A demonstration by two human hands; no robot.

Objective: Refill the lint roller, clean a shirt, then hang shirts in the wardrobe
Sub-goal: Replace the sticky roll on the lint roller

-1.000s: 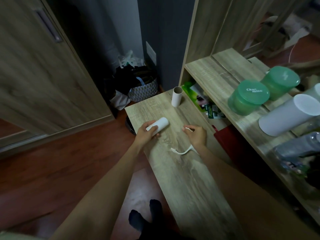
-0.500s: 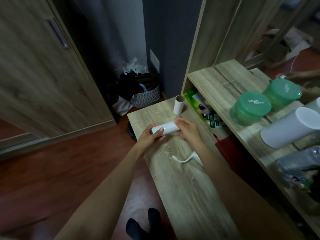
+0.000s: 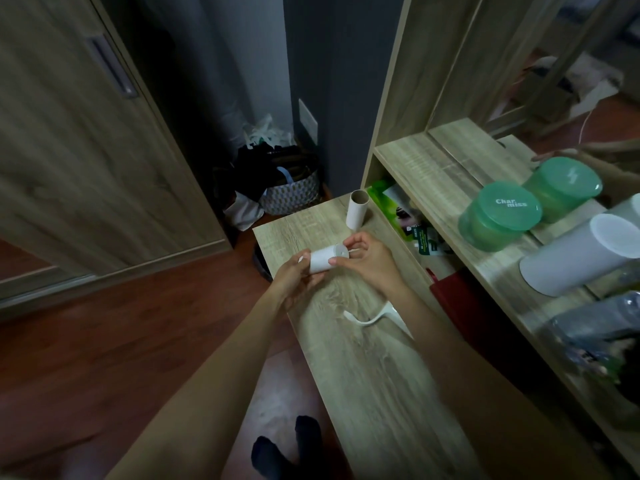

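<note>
A white lint roller refill roll (image 3: 323, 259) is held just above the wooden bench (image 3: 374, 375). My left hand (image 3: 294, 282) grips its left end from below. My right hand (image 3: 369, 259) pinches its right end with thumb and fingers. The white lint roller handle (image 3: 372, 318) lies on the bench below my right wrist, partly hidden by my forearm. An empty cardboard core (image 3: 356, 209) stands upright at the bench's far end. No shirt is in view.
A wooden shelf (image 3: 446, 174) on the right carries two green lidded tubs (image 3: 500, 216) and a white cylinder (image 3: 578, 254). A wardrobe door (image 3: 86, 150) stands at left. A patterned basket of bags (image 3: 289, 192) sits on the floor beyond the bench. My feet in dark socks (image 3: 287, 448) are below.
Both hands lifted the white roll off the bench. My right hand left the handle and came to the roll's right end. The camera moved closer.
</note>
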